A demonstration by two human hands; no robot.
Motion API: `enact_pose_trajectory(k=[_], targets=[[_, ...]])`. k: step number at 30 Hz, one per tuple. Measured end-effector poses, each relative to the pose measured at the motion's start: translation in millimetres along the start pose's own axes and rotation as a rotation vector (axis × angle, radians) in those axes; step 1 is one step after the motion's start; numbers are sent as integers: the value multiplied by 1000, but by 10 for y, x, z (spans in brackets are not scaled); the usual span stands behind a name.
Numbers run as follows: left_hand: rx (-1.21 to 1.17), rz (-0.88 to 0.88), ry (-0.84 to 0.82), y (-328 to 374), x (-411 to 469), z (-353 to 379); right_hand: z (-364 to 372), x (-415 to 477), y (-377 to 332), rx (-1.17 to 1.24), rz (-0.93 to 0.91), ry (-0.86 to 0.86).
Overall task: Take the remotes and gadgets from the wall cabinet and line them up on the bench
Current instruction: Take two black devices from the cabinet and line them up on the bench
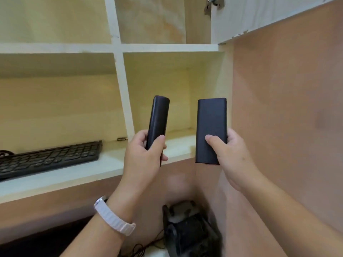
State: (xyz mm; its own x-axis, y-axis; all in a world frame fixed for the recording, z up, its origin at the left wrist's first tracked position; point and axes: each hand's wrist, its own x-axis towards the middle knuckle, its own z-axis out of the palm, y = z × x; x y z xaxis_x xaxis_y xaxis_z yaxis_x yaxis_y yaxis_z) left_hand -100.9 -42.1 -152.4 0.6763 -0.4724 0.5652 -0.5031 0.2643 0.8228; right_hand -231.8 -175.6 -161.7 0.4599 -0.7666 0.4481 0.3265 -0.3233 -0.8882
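Two hands, two held gadgets, one keyboard. The left hand point(146, 154) grips one slim black remote point(157, 119) by its lower end: the thumb lies across the front face and the fingers curl round the far side, closed on the body. The remote stands nearly upright, long axis vertical with a slight lean to the right, rounded top end pointing up toward the shelf above. A pale strap point(115, 216) circles the left wrist.

The right hand point(232, 156) holds one flat black power bank point(211, 127) by its lower right corner, thumb pressed on the broad front face and fingers wrapped behind the right edge. Its long axis is also close to vertical, square top end up, broad face toward the camera. The two gadgets are side by side, apart, at about the same height, both in the air in front of the lower right compartment of the cabinet point(118, 49).

Four open compartments of the cabinet show, two above and two below, split by one upright divider. One black keyboard point(50, 158) lies in the lower left compartment, long axis running left to right, its right end slightly farther back. A small dark object point(122, 139) lies on the shelf at the foot of the divider; what it is cannot be told. Below the hands stands a blurred dark device point(189, 229) with thin cables point(146, 245) beside it
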Motion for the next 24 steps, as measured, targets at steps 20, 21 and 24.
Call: enact_pose_trajectory(k=[20, 21, 24], targets=[[-412, -414, -640, -1141, -1188, -232, 323, -2005, 596, -225, 340, 540], [-415, -438, -669, -1163, -1269, -227, 321, -2115, 579, -238, 346, 573], [-436, -482, -751, -1180, -1496, -179, 288, -2434, 508, -283, 360, 659]])
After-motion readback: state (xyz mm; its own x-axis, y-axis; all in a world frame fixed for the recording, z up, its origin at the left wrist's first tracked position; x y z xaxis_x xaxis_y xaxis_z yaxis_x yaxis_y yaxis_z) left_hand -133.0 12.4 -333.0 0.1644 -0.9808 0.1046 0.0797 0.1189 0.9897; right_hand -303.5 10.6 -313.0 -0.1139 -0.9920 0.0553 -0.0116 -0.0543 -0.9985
